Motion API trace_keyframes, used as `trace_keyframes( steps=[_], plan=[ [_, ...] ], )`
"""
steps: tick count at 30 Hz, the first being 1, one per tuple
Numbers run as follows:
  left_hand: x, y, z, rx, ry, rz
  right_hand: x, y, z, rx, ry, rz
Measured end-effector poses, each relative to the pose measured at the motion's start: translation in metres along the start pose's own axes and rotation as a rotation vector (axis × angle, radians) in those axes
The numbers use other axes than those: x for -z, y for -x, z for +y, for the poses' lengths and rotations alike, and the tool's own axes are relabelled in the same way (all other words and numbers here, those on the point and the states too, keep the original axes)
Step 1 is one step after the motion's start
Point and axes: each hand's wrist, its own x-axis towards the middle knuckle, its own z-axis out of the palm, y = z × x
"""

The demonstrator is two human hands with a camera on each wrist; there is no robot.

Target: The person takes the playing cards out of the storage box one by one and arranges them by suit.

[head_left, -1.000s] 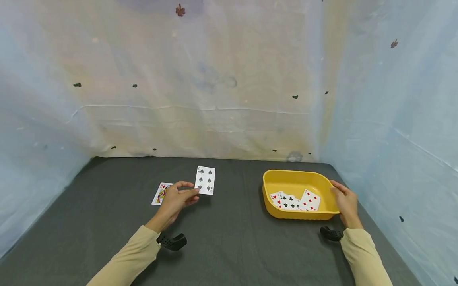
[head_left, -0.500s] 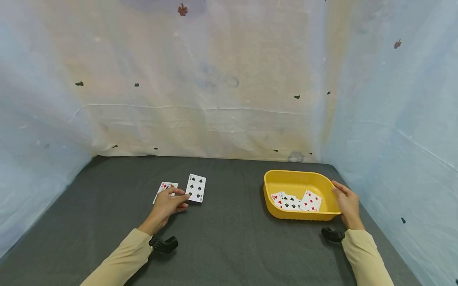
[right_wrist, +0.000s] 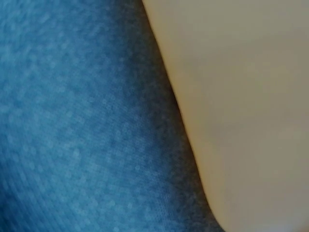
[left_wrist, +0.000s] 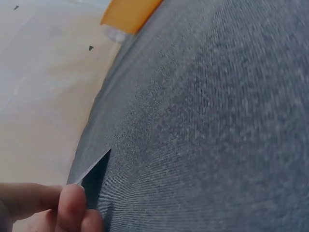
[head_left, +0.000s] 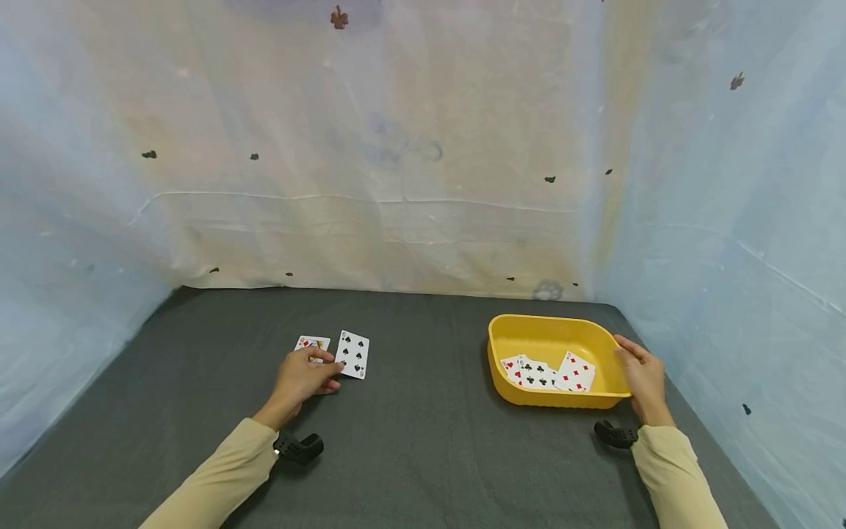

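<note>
Between thumb and fingers my left hand (head_left: 300, 378) pinches the lower left edge of a six of spades playing card (head_left: 353, 354). That card is face up; in the left wrist view the card (left_wrist: 98, 176) slants up off the cloth. Just left of it lies a red-suited face card (head_left: 313, 342), partly hidden behind the hand. My right hand (head_left: 644, 378) grips the right rim of a yellow tray (head_left: 555, 399). Inside the tray are a hearts card (head_left: 510, 367), a clubs card (head_left: 537, 373) and a diamonds card (head_left: 575, 372), overlapping at the front.
Dark grey cloth (head_left: 423, 441) covers the table. A pale sheet (head_left: 396, 147) with small leaf-like marks hangs behind and at both sides. Each wrist carries a black camera mount (head_left: 300, 448). The tray wall (right_wrist: 251, 121) fills the right part of the right wrist view.
My left hand has moved left and slightly down with the six of spades, bringing it next to the face card. The right hand and the tray have stayed put.
</note>
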Motion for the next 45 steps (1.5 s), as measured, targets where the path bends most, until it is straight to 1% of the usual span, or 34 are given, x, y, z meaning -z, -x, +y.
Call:
trace_keyframes(
  steps=[4,11,15,24,28,32,35,40,45],
  plan=[
    [-0.001,-0.001,0.002,-0.039,-0.095,-0.013,0.0,0.0,0.0,0.001,-0.007,0.002],
    [-0.003,0.002,0.007,-0.077,-0.239,-0.017,0.0,0.0,0.0,0.005,-0.017,0.0],
    [-0.002,0.002,0.009,-0.084,-0.281,-0.015,0.0,-0.001,0.0,0.002,-0.02,0.0],
    [-0.001,0.001,0.01,-0.066,-0.262,-0.027,-0.001,-0.001,0.0,-0.008,-0.025,0.005],
    [-0.002,0.001,0.015,-0.087,-0.263,-0.039,0.0,0.0,-0.001,-0.01,-0.026,0.003],
    [-0.007,0.0,0.023,-0.125,-0.281,-0.046,0.0,0.0,0.0,-0.012,-0.025,0.002],
    [-0.014,0.0,0.029,-0.133,-0.237,-0.058,0.001,-0.001,0.001,-0.013,-0.016,0.005],
    [-0.028,0.0,0.037,-0.127,-0.116,-0.102,0.0,-0.002,0.002,-0.012,-0.011,0.008],
    [-0.045,0.001,0.044,-0.13,-0.042,-0.148,0.001,0.0,0.001,0.004,-0.028,-0.011]
  ],
)
